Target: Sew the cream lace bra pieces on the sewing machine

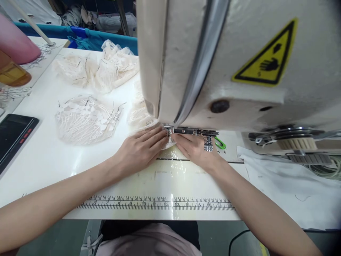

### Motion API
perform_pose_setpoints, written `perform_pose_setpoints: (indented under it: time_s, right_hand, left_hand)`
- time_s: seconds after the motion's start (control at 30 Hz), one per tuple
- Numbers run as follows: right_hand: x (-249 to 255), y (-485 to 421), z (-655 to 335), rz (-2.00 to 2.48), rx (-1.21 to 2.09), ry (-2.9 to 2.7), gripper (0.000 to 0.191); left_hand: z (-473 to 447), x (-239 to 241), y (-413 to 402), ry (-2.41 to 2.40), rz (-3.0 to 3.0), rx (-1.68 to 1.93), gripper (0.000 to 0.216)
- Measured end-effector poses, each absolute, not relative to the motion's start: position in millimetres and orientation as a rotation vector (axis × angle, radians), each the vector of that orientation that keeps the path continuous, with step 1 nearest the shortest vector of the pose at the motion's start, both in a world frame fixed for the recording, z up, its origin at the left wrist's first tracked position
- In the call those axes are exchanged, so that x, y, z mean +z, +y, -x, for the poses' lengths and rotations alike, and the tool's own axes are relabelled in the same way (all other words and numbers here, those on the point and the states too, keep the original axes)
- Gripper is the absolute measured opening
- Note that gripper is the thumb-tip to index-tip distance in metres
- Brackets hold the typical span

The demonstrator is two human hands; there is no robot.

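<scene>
My left hand (140, 147) lies palm down with its fingers stretched flat on a cream lace piece (140, 119), close to the sewing machine's needle area. My right hand (193, 147) rests on the other side of the needle area. Its fingers point left and touch the fabric edge; the machine's needle-side metal parts (183, 131) partly cover them. Much of the lace piece is hidden under my left hand and behind the sewing machine head (183, 57). The needle tip does not show clearly.
A flat lace piece (86, 119) and a crumpled lace pile (98, 67) lie to the left. A phone (16, 133) sits at the left edge, near a pink thread cone (20, 41). A printed ruler (157, 203) runs along the front edge. White cloth (290, 188) lies right.
</scene>
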State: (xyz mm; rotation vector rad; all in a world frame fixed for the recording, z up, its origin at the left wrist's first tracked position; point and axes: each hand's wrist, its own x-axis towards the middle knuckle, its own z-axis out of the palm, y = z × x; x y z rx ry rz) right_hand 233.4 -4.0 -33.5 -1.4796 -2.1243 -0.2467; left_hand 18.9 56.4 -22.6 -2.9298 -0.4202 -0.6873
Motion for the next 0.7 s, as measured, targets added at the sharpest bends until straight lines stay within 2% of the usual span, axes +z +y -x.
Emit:
perform_pose_setpoints:
  time_s: [0.13,0.43,0.7]
  right_hand:
    - [-38.7,-2.8,-233.9,1.455,-0.236,-2.199,0.022]
    - [-34.2,-10.0,-229.0,1.347,-0.356,-2.434,0.029]
    - [-35.3,-9.5,-217.4,1.360,-0.515,-2.346,0.022]
  left_hand:
    - [-17.2,-21.8,58.0,-0.310,2.939,-0.696,0.024]
    - [-13.8,-17.8,62.0,-0.401,2.904,-0.690,0.024]
    - [-13.8,-16.3,60.4,-0.425,2.922,-0.699,0.026]
